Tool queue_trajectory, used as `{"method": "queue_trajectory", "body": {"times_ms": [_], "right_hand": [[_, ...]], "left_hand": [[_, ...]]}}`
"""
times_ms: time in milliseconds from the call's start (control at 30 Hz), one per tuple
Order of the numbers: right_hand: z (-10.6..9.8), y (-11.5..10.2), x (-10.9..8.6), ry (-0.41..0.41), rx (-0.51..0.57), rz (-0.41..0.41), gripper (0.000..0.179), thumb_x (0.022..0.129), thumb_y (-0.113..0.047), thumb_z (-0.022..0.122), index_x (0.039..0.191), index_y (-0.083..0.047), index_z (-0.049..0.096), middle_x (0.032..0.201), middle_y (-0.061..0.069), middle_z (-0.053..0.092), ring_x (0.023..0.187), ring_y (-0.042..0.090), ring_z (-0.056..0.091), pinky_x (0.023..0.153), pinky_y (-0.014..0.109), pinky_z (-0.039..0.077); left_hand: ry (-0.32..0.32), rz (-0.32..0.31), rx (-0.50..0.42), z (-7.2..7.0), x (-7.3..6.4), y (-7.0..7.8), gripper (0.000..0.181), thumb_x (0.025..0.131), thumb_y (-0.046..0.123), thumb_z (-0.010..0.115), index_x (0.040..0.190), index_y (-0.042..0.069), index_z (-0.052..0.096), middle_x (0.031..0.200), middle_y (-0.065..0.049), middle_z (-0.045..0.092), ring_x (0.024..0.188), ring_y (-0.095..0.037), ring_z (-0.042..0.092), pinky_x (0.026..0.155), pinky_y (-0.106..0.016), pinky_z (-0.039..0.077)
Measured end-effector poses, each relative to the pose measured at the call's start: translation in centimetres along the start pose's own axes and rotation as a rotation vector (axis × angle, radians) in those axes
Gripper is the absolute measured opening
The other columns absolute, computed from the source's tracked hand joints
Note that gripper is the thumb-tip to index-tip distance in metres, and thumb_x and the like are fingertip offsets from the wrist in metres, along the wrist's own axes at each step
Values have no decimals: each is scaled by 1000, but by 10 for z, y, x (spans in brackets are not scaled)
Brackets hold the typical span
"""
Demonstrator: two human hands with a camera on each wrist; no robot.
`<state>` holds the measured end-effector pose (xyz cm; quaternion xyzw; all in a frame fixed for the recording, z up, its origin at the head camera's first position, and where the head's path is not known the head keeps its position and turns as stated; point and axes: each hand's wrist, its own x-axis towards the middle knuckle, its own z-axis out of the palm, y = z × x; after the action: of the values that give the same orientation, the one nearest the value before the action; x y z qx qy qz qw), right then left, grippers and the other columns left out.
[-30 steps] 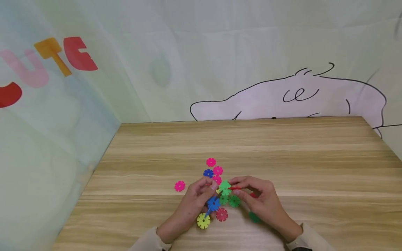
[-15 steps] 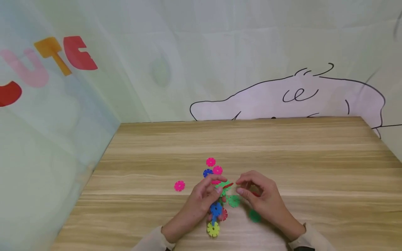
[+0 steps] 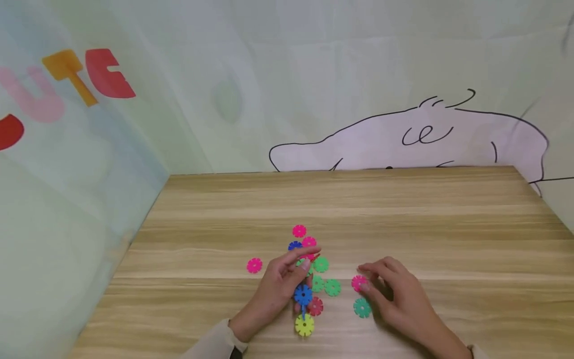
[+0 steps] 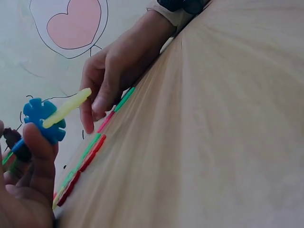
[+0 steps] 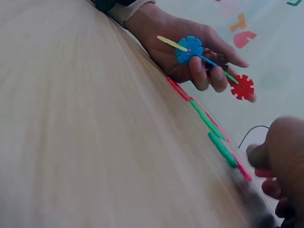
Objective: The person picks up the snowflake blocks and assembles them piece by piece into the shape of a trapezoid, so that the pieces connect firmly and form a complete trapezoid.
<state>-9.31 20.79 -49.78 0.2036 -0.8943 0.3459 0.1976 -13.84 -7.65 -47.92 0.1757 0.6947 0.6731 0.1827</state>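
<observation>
The left hand [image 3: 281,280] holds the chain [image 3: 303,295] of interlocked discs above the near middle of the worktop [image 3: 197,299]. Its thumb and lower fingers are curled round the chain; the forefinger extends to the right. From the near end, the chain runs as follows: yellow disc [image 3: 309,327], blue disc [image 5: 189,42], a second blue disc edge-on, dark disc [image 5: 221,61] between the fingers, green disc [image 5: 231,78], red disc [image 5: 240,90] at the far end.

The right hand [image 3: 401,296] is at the right of the group, its thumb and forefinger apart about the pink disc [image 3: 356,285], which lies flat on the worktop. Whether the fingertips touch this disc cannot be determined. The teal disc [image 3: 362,312] lies just beside it on the near side.

Three loose green discs [image 3: 333,291] lie between the hands. The crimson disc [image 3: 318,310] lies near them, partly behind the chain. Beyond the left hand, the dark blue disc [image 3: 294,245] lies among further pink discs [image 3: 299,228]; one more lies alone at left. A printed cloth [image 3: 242,60] stands behind the worktop.
</observation>
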Motion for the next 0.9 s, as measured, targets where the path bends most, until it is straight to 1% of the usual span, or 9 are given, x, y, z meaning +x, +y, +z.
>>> {"method": "queue_trajectory", "body": {"times_ms": [100, 167, 267, 367, 467, 567, 667, 733, 900], "right_hand": [[4, -1, 4, -11, -79, 9, 31, 81, -15, 93, 106, -22, 76, 100, -12, 61, 91, 1, 47, 76, 21, 41], [7, -1, 7, -13, -78, 7, 30, 81, -14, 94, 101, -23, 74, 100, -12, 63, 93, 2, 48, 79, 25, 42], [10, 0, 15, -14, 27, 46, 28, 85, -9, 90, 98, -22, 70, 95, -15, 68, 89, 0, 56, 79, 23, 48], [14, 1, 26, 11, 171, 102, 25, 89, -4, 86, 102, -18, 70, 86, -14, 75, 77, -1, 64, 73, 18, 55], [19, 0, 37, 52, 304, 163, 21, 92, -4, 83, 108, -12, 72, 81, -7, 79, 71, 2, 67, 70, 18, 56], [25, -3, 48, 58, 446, 208, 20, 96, -3, 79, 115, -6, 74, 76, 3, 78, 66, 7, 64, 66, 21, 54], [30, -7, 57, 26, 584, 246, 18, 100, -3, 73, 118, 1, 74, 75, 14, 74, 61, 10, 62, 58, 23, 52], [32, -9, 60, 1, 646, 265, 17, 102, -4, 71, 117, 3, 74, 75, 18, 73, 59, 10, 62, 54, 24, 51], [37, -12, 61, -41, 713, 297, 19, 104, -6, 70, 117, 7, 73, 76, 23, 72, 58, 10, 64, 51, 25, 51]], "left_hand": [[13, -19, 0, 1, 4, -1, 41, 114, 31, 54, 150, 12, 62, 80, 0, 66, 46, -5, 51, 43, -22, 49], [17, -41, -13, 2, 7, -1, 42, 114, 34, 54, 149, 12, 63, 80, 1, 65, 47, -4, 49, 44, -19, 46], [15, -66, -52, 4, 13, -2, 45, 115, 37, 52, 148, 8, 64, 83, 2, 64, 57, -2, 53, 52, -15, 47], [-7, -85, -137, 5, 18, -3, 49, 116, 36, 49, 150, 2, 61, 88, 4, 63, 72, -2, 55, 63, -12, 48], [-56, -97, -245, 3, 19, -3, 53, 117, 34, 47, 154, -3, 54, 90, 5, 62, 80, -4, 56, 69, -12, 51], [-100, -118, -307, 2, 19, -4, 56, 117, 35, 45, 157, -5, 49, 91, 6, 61, 80, -4, 58, 72, -14, 54], [-127, -135, -317, 2, 19, -4, 58, 117, 35, 45, 158, -6, 46, 93, 6, 63, 81, -3, 61, 76, -15, 57], [-137, -140, -298, 2, 19, -4, 58, 117, 35, 44, 157, -7, 46, 93, 6, 64, 81, -4, 63, 78, -16, 58], [-150, -142, -205, 1, 17, -3, 55, 118, 35, 43, 156, -3, 49, 96, 4, 65, 81, -4, 62, 73, -15, 54]]}}
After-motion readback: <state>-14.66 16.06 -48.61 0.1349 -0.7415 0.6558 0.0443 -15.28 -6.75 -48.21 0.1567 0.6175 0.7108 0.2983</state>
